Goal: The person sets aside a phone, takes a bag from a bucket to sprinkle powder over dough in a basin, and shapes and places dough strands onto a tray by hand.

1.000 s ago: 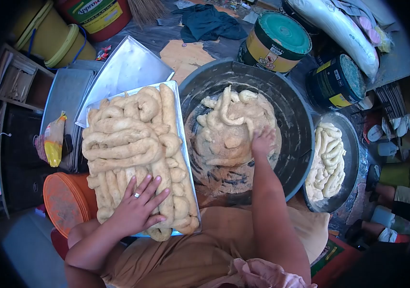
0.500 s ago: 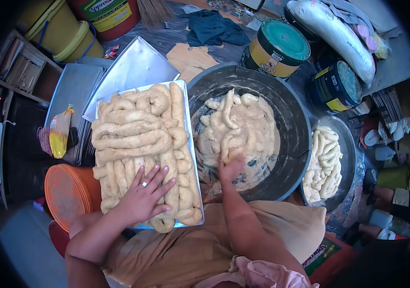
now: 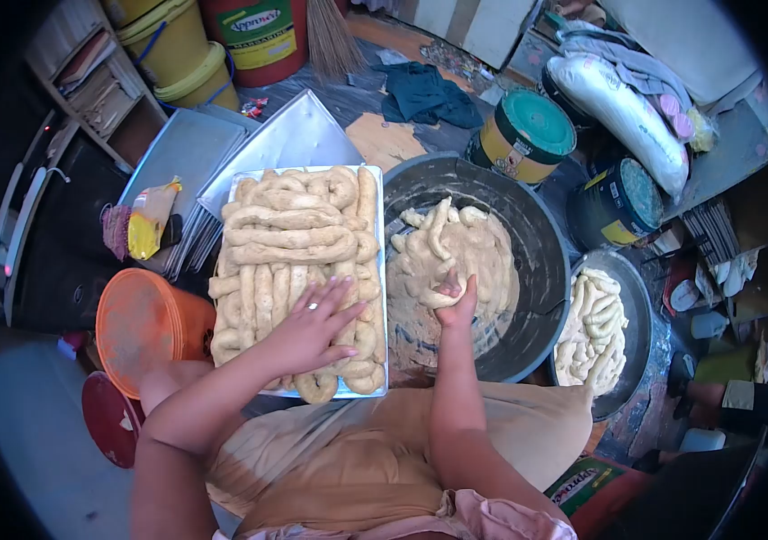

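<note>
A bent bit of dough [image 3: 432,295] is over the near part of the big black tub [image 3: 541,243]. Its long way goes about side to side; I can't tell where both ends are. The right hand [image 3: 456,304] has its fingers curled around it. 0.5 seconds ago, that hand was down in the dough pile [image 3: 487,256]; now it is turned so the bit shows. In the tub, a dough rope [image 3: 439,232] points to the far side.

Left of the tub, the left hand [image 3: 316,326] lies with fingers wide on dough ropes [image 3: 289,243] in a tray [image 3: 385,270], just like then. Some ropes run sideways, others up and down.

Far past the tub, to the left, a red bucket [image 3: 262,65] says "MARGARINE". Near the tub's right side, a 2nd red bucket [image 3: 616,497] has a word starting "Appro".
</note>
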Action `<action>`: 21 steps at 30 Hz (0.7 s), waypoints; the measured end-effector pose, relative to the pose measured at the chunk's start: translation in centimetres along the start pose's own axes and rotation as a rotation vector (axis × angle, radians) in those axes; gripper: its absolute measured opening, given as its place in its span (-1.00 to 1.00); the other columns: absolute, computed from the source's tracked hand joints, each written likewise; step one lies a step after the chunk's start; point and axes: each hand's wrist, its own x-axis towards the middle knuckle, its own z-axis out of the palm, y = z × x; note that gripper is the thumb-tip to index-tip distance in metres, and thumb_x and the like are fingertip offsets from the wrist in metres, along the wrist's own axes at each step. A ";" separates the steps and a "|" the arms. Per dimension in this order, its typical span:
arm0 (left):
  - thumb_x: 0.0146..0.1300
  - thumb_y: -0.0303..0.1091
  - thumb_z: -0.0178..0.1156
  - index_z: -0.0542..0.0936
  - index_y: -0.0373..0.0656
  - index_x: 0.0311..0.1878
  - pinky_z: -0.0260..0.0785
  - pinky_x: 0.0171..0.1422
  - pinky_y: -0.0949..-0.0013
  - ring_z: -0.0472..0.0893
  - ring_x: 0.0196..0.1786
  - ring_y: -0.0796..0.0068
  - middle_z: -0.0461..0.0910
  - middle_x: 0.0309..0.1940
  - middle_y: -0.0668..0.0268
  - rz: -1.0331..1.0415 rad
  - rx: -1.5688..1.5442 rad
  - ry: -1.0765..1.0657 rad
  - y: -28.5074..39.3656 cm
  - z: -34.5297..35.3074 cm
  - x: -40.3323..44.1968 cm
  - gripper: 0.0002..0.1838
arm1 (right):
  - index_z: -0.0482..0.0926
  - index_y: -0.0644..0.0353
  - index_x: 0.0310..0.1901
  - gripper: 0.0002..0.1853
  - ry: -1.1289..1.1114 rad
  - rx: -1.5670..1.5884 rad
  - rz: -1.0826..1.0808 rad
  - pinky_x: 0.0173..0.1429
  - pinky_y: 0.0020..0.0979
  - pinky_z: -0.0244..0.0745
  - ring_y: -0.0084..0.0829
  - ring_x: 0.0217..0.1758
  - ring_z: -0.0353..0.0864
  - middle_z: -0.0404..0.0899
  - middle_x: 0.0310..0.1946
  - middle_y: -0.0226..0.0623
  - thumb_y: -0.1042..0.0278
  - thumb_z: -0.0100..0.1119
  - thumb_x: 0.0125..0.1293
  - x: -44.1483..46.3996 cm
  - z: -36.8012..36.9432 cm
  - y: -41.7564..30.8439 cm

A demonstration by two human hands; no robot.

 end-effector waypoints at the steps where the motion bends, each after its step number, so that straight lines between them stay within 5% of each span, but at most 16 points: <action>1: 0.22 0.10 0.20 0.10 0.01 0.49 -0.21 0.56 -0.08 -0.04 0.54 -0.04 -0.10 0.51 -0.02 0.020 -0.018 0.037 0.8 -0.1 0.5 -0.14 | 0.51 0.13 -0.17 -0.49 -0.132 -0.051 0.053 -0.43 -0.47 0.24 -0.59 -0.64 0.22 0.27 -0.65 -0.50 -0.24 -0.11 0.40 -0.8 1.9 0.4; 4: 0.15 0.07 0.29 0.10 -0.10 0.48 -0.18 0.56 -0.02 -0.04 0.54 -0.03 -0.08 0.50 -0.07 0.048 -0.116 0.208 3.8 -0.3 3.5 -0.07 | 0.50 0.15 -0.13 -0.43 -0.516 -0.186 0.177 -0.41 -0.45 0.24 -0.59 -0.59 0.24 0.26 -0.62 -0.50 -0.27 -0.21 0.44 -5.4 9.6 3.4; 6: 0.11 0.02 0.36 0.09 -0.13 0.48 -0.09 0.54 0.06 0.05 0.52 0.02 0.02 0.47 -0.06 0.036 -0.235 0.389 5.5 0.0 6.1 -0.03 | 0.49 0.13 -0.13 -0.45 -0.566 -0.287 0.096 -0.40 -0.43 0.23 -0.54 -0.56 0.26 0.28 -0.56 -0.45 -0.26 -0.24 0.46 -9.0 14.0 6.1; 8: 0.08 -0.04 0.39 0.10 -0.19 0.46 0.05 0.49 0.15 0.19 0.47 0.06 0.17 0.40 -0.09 -0.030 -0.672 0.249 6.0 0.1 8.3 -0.02 | 0.46 0.10 -0.06 -0.50 -0.693 -0.382 0.039 -0.28 -0.33 0.37 -0.39 -0.39 0.42 0.41 -0.41 -0.33 -0.22 -0.23 0.47 -10.5 15.8 7.2; 9: 0.06 -0.07 0.41 0.11 -0.22 0.45 0.12 0.46 0.19 0.26 0.44 0.09 0.24 0.36 -0.11 -0.061 -0.889 0.168 6.3 0.1 8.8 -0.02 | 0.46 0.10 -0.03 -0.50 -0.656 -0.456 -0.027 -0.21 -0.29 0.41 -0.36 -0.33 0.46 0.44 -0.36 -0.31 -0.21 -0.22 0.47 -11.2 16.3 7.3; 10: 0.13 -0.23 0.37 0.18 -0.27 0.41 0.38 0.21 0.31 0.57 0.12 0.24 0.50 0.11 -0.01 -0.059 -0.833 0.191 6.5 0.1 8.7 -0.16 | 0.46 0.10 0.00 -0.50 -0.616 -0.529 -0.093 -0.15 -0.25 0.44 -0.33 -0.28 0.49 0.47 -0.32 -0.29 -0.20 -0.20 0.47 -12.1 16.8 7.3; 12: 0.16 -0.31 0.31 0.25 -0.29 0.36 0.43 0.02 0.35 0.59 -0.11 0.38 0.55 -0.05 0.11 -0.118 -1.058 0.063 7.0 -1.2 7.8 -0.27 | 0.42 0.16 0.10 -0.53 -0.640 -0.580 -0.190 0.08 -0.13 0.52 -0.26 -0.09 0.57 0.54 -0.18 -0.21 -0.10 -0.10 0.47 -13.2 17.1 7.0; 14: 0.26 -0.45 0.19 0.40 -0.21 0.26 0.38 -0.30 0.50 0.47 -0.48 0.63 0.50 -0.31 0.36 -0.174 -1.257 -0.026 7.4 -3.0 6.1 -0.51 | 0.41 0.21 0.11 -0.55 -0.445 -0.275 -0.211 0.05 -0.16 0.55 -0.29 -0.11 0.58 0.54 -0.18 -0.22 -0.02 -0.03 0.45 -13.0 17.2 7.0; 16: 0.27 -0.44 0.18 0.42 -0.20 0.27 0.35 -0.38 0.52 0.46 -0.51 0.64 0.49 -0.36 0.38 -0.245 -1.250 -0.026 8.8 -6.0 3.4 -0.52 | 0.41 0.26 0.05 -0.60 -0.200 0.028 -0.151 -0.06 -0.23 0.62 -0.33 -0.20 0.61 0.55 -0.26 -0.25 0.11 0.12 0.38 -11.3 16.2 5.7; 21: 0.25 -0.47 0.16 0.46 -0.17 0.27 0.32 -0.44 0.57 0.44 -0.54 0.69 0.47 -0.45 0.43 -0.228 -1.251 0.001 10.1 -10.2 -2.4 -0.52 | 0.43 0.21 -0.14 -0.67 0.092 0.197 -0.059 -0.28 -0.32 0.62 -0.34 -0.41 0.57 0.52 -0.41 -0.29 0.13 0.21 0.28 -0.1 2.9 0.1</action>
